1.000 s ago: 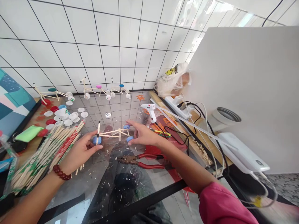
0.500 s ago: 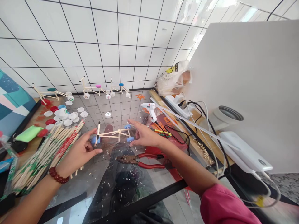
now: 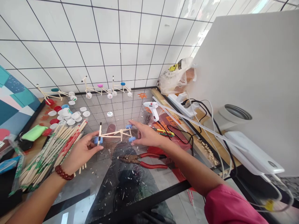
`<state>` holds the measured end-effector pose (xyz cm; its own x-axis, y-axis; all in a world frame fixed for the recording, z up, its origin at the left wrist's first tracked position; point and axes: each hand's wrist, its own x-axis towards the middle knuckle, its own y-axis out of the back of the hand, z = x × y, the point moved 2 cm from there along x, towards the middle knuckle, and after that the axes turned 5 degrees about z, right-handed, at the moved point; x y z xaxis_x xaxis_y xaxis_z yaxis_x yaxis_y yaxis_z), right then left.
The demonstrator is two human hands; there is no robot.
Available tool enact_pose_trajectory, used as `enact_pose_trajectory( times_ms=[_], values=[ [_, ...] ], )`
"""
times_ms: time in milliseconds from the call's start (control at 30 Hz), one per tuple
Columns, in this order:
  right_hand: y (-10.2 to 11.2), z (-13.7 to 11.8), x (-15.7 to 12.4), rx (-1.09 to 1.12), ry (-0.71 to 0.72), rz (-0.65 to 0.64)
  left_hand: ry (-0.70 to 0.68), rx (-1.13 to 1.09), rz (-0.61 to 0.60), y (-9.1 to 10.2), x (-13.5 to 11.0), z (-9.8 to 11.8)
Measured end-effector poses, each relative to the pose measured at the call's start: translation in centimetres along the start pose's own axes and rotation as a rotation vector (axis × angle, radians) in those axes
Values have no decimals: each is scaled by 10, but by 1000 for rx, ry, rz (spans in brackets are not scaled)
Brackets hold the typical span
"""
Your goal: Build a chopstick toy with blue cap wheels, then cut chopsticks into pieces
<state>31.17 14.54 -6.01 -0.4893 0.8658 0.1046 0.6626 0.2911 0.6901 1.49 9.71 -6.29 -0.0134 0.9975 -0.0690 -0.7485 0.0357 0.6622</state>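
Observation:
A small model tricycle [image 3: 113, 134] made of wooden sticks, with blue bottle-cap wheels, stands on the glass tabletop between my hands. My left hand [image 3: 81, 149] has its fingers and thumb about the front wheel and the black-tipped handlebar [image 3: 100, 128]. At the rear, the index finger and thumb of my right hand [image 3: 147, 135] span the two blue back wheels [image 3: 132, 139] from either side. Just below lie red-handled pliers [image 3: 142, 160]. A white hot glue gun [image 3: 151, 109] rests beyond my right hand.
Similar stick models [image 3: 93, 88] line the wall. Loose bottle caps [image 3: 70, 116] and a heap of bundled chopsticks [image 3: 51, 152] lie at left. On the right are a power strip [image 3: 181, 104], cables, a plastic bag [image 3: 177, 77] and a white device [image 3: 254, 152].
My left thumb and fingers have drawn in closer to the front end of the tricycle. My right hand stays at the rear wheels. The whole view has shifted slightly.

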Motion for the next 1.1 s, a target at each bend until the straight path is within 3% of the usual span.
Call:
enact_pose_trajectory(
  times_ms=[233, 567, 833, 1100],
  values=[
    [1, -1, 1, -5, -43, -26, -13, -3, -1, -2, 2, -7],
    [-1, 8, 0, 57, 31, -4, 24, 29, 15, 3, -1, 10],
    [0, 6, 0, 42, 6, -15, 51, 49, 9, 7, -4, 20],
    [0, 9, -1, 108, 50, 14, -4, 77, -72, 14, -5, 8]
  ],
)
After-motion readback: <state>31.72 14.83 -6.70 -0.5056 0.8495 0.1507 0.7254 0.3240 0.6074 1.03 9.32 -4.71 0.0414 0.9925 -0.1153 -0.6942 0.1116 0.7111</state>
